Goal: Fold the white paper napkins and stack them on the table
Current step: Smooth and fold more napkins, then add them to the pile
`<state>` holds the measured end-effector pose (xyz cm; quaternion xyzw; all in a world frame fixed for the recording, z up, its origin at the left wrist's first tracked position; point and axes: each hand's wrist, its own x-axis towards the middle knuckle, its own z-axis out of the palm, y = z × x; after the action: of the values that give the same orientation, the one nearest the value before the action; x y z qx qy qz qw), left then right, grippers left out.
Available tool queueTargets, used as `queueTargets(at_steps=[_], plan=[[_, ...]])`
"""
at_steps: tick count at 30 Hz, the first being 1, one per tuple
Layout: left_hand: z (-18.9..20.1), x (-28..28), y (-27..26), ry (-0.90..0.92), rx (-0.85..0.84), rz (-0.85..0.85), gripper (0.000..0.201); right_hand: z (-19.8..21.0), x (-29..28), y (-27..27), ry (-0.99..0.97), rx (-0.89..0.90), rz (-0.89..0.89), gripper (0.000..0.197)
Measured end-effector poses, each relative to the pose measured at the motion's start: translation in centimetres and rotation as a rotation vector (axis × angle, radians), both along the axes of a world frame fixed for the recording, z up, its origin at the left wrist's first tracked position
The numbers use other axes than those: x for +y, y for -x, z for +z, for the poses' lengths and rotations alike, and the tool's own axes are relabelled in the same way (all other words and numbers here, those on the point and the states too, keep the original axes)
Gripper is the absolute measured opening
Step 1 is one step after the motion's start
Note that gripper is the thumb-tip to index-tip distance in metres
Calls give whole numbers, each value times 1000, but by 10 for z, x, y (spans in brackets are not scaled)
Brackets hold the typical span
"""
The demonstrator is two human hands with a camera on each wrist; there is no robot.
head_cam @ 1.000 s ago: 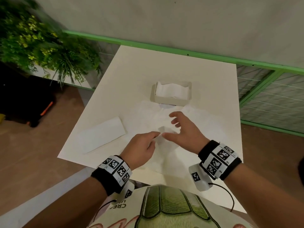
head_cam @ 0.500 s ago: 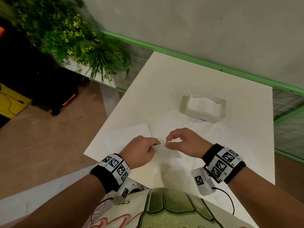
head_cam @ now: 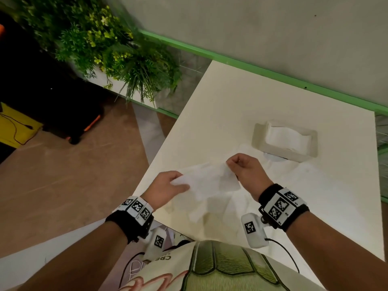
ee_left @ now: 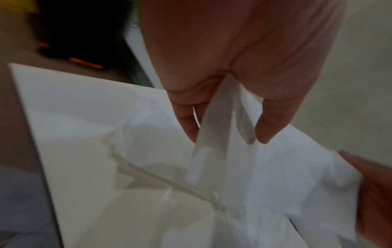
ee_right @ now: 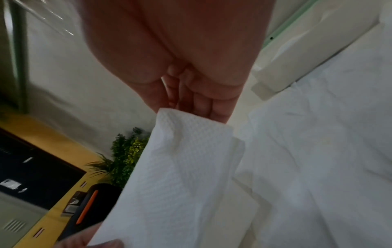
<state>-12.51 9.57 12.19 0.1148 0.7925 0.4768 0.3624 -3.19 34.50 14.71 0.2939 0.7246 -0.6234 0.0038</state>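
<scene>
A white paper napkin (head_cam: 210, 181) hangs stretched between both hands above the near part of the white table (head_cam: 262, 106). My left hand (head_cam: 178, 184) pinches its left end, seen close in the left wrist view as napkin (ee_left: 220, 134) between thumb and fingers. My right hand (head_cam: 233, 163) pinches the far right corner; the right wrist view shows the embossed napkin (ee_right: 180, 167) hanging from the fingertips. More unfolded white napkins (head_cam: 294, 185) lie spread on the table beneath. A folded napkin seen earlier at the table's left is hidden behind the held one.
A white napkin holder (head_cam: 285, 141) with napkins stands beyond the hands. A planter with green foliage (head_cam: 117, 49) is left of the table. A green rail (head_cam: 273, 76) runs along the wall. A black and orange case (head_cam: 69, 114) sits on the floor.
Both hands took hold of a napkin from the spread sheets, lifted it and drew apart, stretching it between them. The head view has swung to the left.
</scene>
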Motion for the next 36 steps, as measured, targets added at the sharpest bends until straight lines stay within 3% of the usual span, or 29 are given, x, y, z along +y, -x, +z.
queueTargets(at_steps=[5,8,10,15,19,25,28,34,36], plan=[[-9,-29,20,-80,-155,204,10,-27,-11,19,187,-130,-89,18],[-20,-39,28,-63,-173,207,11,-40,-20,28,292,-258,-10,41],[-30,-47,31,-48,-180,201,17,-50,-25,32,229,-295,46,45],[-47,-54,32,-35,-216,236,33,-61,-29,45,155,-272,11,27],[-57,-50,32,-41,-303,248,36,-70,-27,50,107,-295,-50,45],[-64,-47,40,75,-209,131,48,-78,-28,62,121,-320,-61,27],[-64,-46,42,82,-184,120,42,-81,-24,65,159,-347,-117,26],[-74,-45,48,149,-119,127,61,-89,-24,66,140,-370,-109,27],[-78,-42,49,208,-64,126,53,-86,-24,68,123,-370,-114,30]])
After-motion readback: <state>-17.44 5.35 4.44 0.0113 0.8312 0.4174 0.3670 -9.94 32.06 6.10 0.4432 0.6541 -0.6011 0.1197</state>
